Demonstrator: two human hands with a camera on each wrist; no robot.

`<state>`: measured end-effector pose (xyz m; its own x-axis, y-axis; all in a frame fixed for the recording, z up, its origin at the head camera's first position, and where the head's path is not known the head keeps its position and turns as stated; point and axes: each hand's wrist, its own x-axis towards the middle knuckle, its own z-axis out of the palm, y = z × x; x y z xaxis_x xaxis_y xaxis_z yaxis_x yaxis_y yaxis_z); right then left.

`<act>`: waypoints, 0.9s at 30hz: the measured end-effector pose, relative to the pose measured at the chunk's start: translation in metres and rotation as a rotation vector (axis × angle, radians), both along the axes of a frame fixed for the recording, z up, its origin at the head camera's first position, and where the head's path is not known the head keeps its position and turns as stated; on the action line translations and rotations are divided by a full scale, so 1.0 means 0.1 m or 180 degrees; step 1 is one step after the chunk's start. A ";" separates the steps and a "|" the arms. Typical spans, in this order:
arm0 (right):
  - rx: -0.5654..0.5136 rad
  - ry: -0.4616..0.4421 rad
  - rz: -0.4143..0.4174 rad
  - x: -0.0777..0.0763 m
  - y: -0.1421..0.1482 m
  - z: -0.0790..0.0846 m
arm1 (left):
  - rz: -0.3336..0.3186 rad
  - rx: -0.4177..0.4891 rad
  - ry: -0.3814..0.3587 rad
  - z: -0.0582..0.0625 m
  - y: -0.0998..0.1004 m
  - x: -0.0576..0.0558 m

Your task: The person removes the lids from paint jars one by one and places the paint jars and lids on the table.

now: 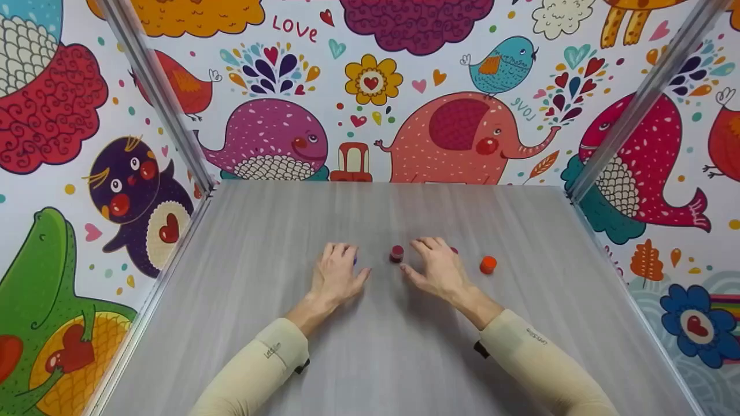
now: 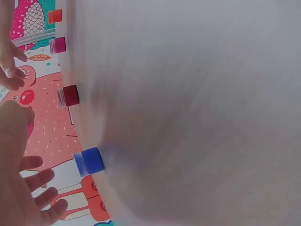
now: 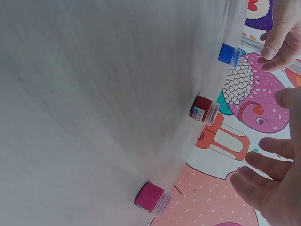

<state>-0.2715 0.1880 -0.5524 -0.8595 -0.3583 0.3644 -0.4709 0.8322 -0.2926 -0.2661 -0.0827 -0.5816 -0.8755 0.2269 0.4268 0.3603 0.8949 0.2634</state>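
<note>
My left hand [image 1: 335,274] hovers with loosely bent, spread fingers by a small blue paint jar [image 2: 89,161]. A gap shows between them in the left wrist view, and in the head view the hand covers most of that jar. My right hand [image 1: 439,268] is held in the air with fingers apart, holding nothing. It is between a dark red jar [image 1: 396,253] on its left and a magenta jar [image 3: 153,197], which it largely hides in the head view. Farther right stands an orange jar [image 1: 488,264]. The jars stand upright with clear ribbed upper parts.
The jars stand in a loose row on a grey wood-grain table [image 1: 370,358]. Behind it rises a wall printed with cartoon animals [image 1: 451,138]. Metal posts [image 1: 167,98] stand at the back corners, and printed panels flank both sides.
</note>
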 end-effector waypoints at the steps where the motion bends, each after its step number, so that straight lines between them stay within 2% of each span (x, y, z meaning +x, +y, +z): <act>1: -0.0007 -0.0013 0.0001 0.00 0.00 0.00 | -0.0002 -0.0003 -0.0012 0.00 0.00 0.00; 7: -0.0049 -0.0020 0.0025 0.03 -0.04 0.02 | -0.0031 -0.0011 0.0021 -0.01 -0.02 0.01; 19: -0.0084 -0.0041 0.0052 0.02 -0.18 0.06 | -0.0037 0.0174 0.0233 -0.04 -0.07 0.00; 27: -0.0220 0.0019 0.0270 -0.01 -0.25 0.07 | -0.0046 0.0246 0.0196 -0.08 -0.11 0.01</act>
